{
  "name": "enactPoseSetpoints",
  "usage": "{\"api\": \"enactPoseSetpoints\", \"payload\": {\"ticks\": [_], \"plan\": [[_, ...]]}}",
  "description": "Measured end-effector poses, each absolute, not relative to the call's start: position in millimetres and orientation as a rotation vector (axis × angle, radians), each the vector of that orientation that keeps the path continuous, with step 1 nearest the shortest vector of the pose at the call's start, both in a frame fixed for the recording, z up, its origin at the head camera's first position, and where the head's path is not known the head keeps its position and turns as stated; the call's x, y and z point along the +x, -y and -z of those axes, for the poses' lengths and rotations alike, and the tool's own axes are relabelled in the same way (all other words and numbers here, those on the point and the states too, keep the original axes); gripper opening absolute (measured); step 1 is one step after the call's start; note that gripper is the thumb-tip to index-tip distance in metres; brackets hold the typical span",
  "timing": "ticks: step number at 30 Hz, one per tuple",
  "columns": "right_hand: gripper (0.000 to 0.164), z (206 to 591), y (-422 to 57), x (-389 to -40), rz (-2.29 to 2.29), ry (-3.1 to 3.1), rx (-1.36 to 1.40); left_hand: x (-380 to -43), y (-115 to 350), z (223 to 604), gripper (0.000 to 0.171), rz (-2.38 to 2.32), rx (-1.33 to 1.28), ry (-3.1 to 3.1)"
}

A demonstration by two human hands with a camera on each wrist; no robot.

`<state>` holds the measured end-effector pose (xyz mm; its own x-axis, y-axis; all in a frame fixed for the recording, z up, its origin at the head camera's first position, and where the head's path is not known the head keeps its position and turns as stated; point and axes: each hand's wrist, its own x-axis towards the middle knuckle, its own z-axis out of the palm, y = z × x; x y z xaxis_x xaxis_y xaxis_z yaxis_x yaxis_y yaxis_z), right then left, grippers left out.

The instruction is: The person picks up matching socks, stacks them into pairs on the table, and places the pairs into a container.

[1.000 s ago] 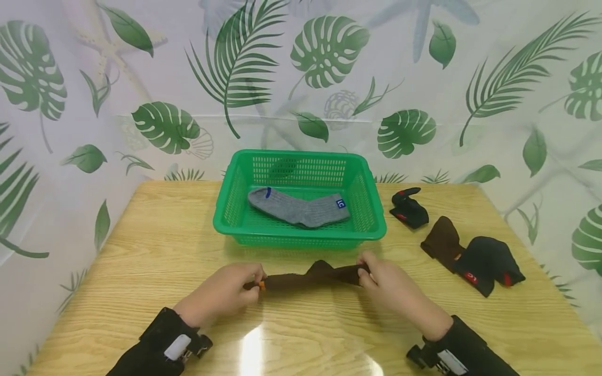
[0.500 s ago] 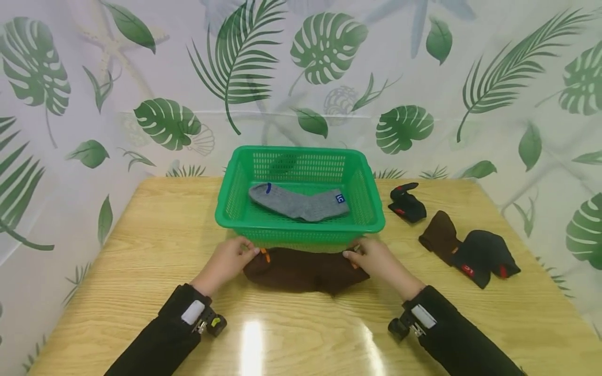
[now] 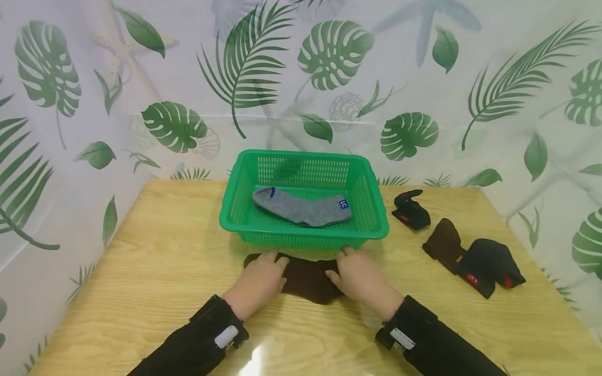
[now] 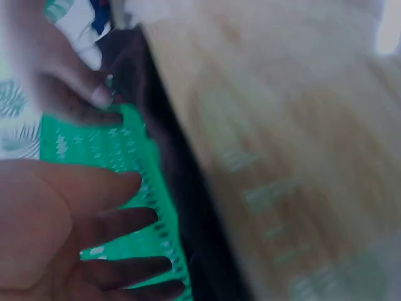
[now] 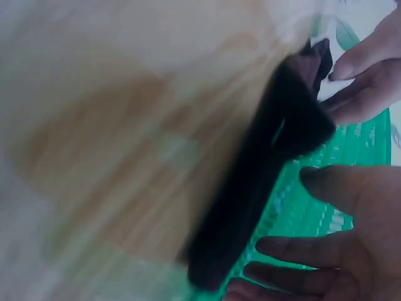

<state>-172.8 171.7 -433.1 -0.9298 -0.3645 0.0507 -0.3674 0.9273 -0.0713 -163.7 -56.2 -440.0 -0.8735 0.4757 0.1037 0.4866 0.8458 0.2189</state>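
Note:
A dark brown sock [image 3: 310, 284] lies flat along the table just in front of the green basket. My left hand [image 3: 257, 284] rests over the sock's left part in the head view. Over its right end is my right hand [image 3: 359, 277], thumb [image 3: 333, 277] toward the middle. Both wrist views show relaxed, spread fingers beside the dark sock [image 4: 182, 182], none curled round it. Inside the basket [image 3: 301, 239] a grey sock [image 3: 305, 210] with blue marks lies slightly bent.
To the right, a small black sock [image 3: 412, 215] with red marks lies crumpled. Nearer me are another brown sock [image 3: 443, 241] and a folded black one [image 3: 489, 261]. Leaf-patterned cloth [image 3: 348, 104] stands behind the wooden table [image 3: 183, 230].
The brown sock, stretched between both pinching hands a second ago, was spread toward the basket and now lies flat. Both hands have released its ends and moved inward over it.

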Motion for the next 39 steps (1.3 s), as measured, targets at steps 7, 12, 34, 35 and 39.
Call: {"api": "enactPoseSetpoints", "payload": {"ticks": [7, 12, 34, 35, 39], "plan": [[0.067, 441, -163, -166, -0.233, 3.192, 0.801, -159, 56, 443, 0.074, 0.232, -0.848, 3.459], [0.075, 445, -172, -168, -0.204, 3.209, 0.904, -161, 70, 441, 0.077, 0.226, -0.986, 3.492], [0.093, 441, -176, -141, -0.207, 3.244, 1.394, -147, 66, 447, 0.099, 0.177, -1.338, 3.252], [0.094, 442, -178, -141, -0.199, 3.255, 1.400, -147, 68, 447, 0.098, 0.193, -1.347, 3.256], [0.095, 446, -183, -140, -0.182, 3.259, 1.430, -148, 72, 448, 0.095, 0.226, -1.367, 3.272]]}}
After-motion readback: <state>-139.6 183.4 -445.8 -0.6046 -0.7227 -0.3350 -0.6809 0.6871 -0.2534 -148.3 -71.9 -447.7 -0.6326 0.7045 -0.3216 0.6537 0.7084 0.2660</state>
